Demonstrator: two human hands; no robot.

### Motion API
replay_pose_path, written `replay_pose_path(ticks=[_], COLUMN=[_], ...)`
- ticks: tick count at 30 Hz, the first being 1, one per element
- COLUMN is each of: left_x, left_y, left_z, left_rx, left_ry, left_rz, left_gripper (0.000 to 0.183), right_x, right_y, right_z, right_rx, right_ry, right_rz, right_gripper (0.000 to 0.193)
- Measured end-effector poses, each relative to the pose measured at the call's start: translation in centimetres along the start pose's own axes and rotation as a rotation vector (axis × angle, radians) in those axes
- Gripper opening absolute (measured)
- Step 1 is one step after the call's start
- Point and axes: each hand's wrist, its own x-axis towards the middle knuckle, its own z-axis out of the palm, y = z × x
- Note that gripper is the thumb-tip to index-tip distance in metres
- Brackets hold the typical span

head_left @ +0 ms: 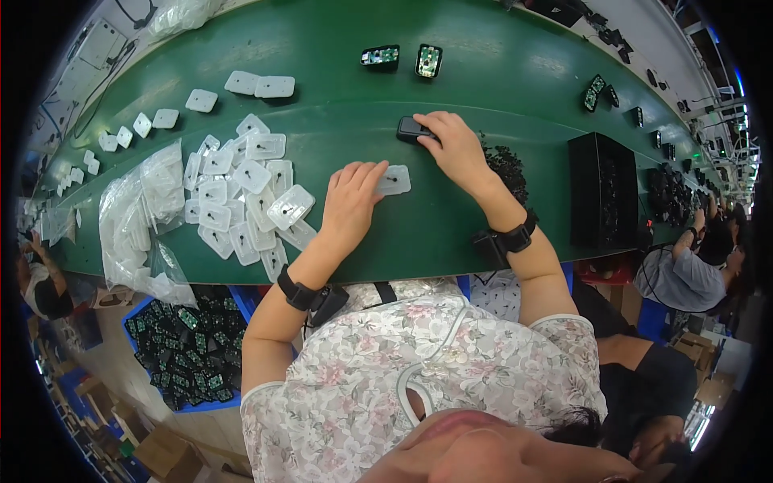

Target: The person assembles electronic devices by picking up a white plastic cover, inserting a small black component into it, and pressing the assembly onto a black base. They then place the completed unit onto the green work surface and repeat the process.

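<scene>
My left hand (348, 201) rests low over the green table, with its fingers and thumb at the left edge of a translucent white plastic tray (394, 179) with a small dark spot in its middle. Farther off and to the right, my right hand (457, 146) grips a small black plastic case (411, 128) between thumb and fingers. The hand covers the right end of the case. Left of my left hand lies a loose pile of similar white trays (253, 177). A heap of small black parts (505, 173) is partly hidden behind my right forearm.
Two open black cases with green circuit boards (429, 61) lie at the far side. A clear plastic bag (141, 213) sits left. A tall black box (600, 193) stands right. Below the table, a blue bin (181, 406) holds dark board pieces. Other people sit at both sides.
</scene>
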Motion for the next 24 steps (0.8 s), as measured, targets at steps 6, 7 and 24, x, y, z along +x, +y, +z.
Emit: replay_pose_path(ticks=[6, 7, 24], left_x=[-1.1, -1.4, -2.0], left_y=[-1.2, -1.3, -0.7], left_z=[-0.6, -0.8, -1.3], left_rx=[-0.299, -0.299, -0.113], left_ry=[0.192, 0.183, -0.009], left_rz=[-0.17, -0.193, -0.074], left_gripper=[0.051, 0.051, 0.055], right_x=[-0.8, -1.1, -2.9], right_y=[-1.8, -2.4, -4.7], right_z=[-1.3, -1.4, -0.1], right_rx=[0.17, 0.174, 0.037], right_ry=[-0.009, -0.033, -0.24], right_rz=[-0.081, -0.116, -0.287], right_gripper=[0.033, 0.034, 0.036])
